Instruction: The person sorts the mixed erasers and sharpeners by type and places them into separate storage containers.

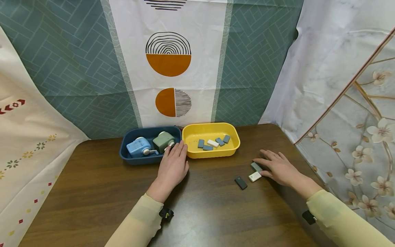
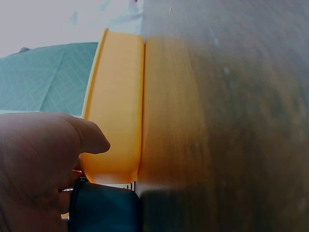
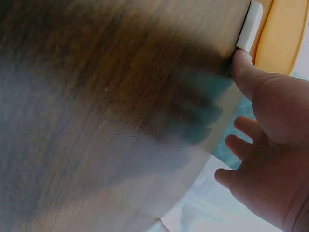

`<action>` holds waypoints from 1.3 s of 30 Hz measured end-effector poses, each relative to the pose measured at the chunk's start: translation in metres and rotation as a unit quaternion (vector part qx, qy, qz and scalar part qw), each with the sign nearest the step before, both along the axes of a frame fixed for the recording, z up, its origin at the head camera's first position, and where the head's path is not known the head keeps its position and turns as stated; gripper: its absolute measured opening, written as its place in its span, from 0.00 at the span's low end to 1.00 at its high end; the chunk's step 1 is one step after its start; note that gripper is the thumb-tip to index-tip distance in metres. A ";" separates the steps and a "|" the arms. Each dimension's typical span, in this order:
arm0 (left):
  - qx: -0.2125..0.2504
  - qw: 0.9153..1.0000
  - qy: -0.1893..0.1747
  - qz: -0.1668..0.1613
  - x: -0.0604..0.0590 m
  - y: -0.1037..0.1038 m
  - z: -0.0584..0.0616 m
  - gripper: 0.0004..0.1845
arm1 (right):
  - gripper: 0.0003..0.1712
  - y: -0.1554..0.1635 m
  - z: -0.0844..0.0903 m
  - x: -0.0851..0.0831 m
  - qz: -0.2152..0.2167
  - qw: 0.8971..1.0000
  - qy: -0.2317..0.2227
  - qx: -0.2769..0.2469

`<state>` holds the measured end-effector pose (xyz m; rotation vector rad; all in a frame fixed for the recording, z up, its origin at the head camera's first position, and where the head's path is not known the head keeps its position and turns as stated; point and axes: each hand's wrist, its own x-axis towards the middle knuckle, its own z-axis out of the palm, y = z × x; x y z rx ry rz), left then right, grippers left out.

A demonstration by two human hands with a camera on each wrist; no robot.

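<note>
My left hand [image 1: 175, 164] lies palm down where the dark blue tray [image 1: 131, 162] and the yellow tray [image 1: 216, 153] meet, its fingers straight over the rims. In the left wrist view its thumb reaches along the outer wall of the yellow tray. Over the right side of the table, my right hand [image 1: 279, 168] is spread with its fingers extended. Its index fingertip is right at a small grey block [image 1: 256, 167]. The thumb tip meets the end of a small white block [image 3: 250, 27]. A black block [image 1: 241, 183] lies just left of them.
In the blue tray sit a light blue box-shaped item [image 1: 136, 146] with a crank and a green one [image 1: 162, 141]. Several small grey-blue blocks and a white block [image 1: 213, 143] lie in the yellow tray. Patterned cloth [image 1: 247, 68] hangs behind the brown table [image 1: 102, 199].
</note>
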<state>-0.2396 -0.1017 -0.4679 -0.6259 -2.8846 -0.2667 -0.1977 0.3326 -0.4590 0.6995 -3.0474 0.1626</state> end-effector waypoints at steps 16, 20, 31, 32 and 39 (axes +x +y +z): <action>0.002 1.000 0.018 -0.003 0.000 0.001 -0.002 0.38 | 0.28 -0.003 0.000 0.000 -0.002 1.000 0.024 -0.020; 0.001 1.000 0.017 -0.001 -0.001 0.001 -0.003 0.38 | 0.28 -0.004 0.002 -0.001 -0.004 0.999 0.031 -0.027; 0.004 1.000 0.016 -0.001 -0.001 0.001 -0.003 0.38 | 0.28 -0.012 0.011 -0.004 -0.010 0.997 0.049 -0.051; 0.004 1.000 0.015 0.000 -0.001 0.001 -0.002 0.38 | 0.28 -0.013 0.011 -0.005 -0.010 0.997 0.050 -0.052; 0.003 1.000 0.013 0.002 -0.001 0.002 -0.002 0.38 | 0.28 -0.020 0.020 -0.011 -0.019 0.997 0.046 -0.064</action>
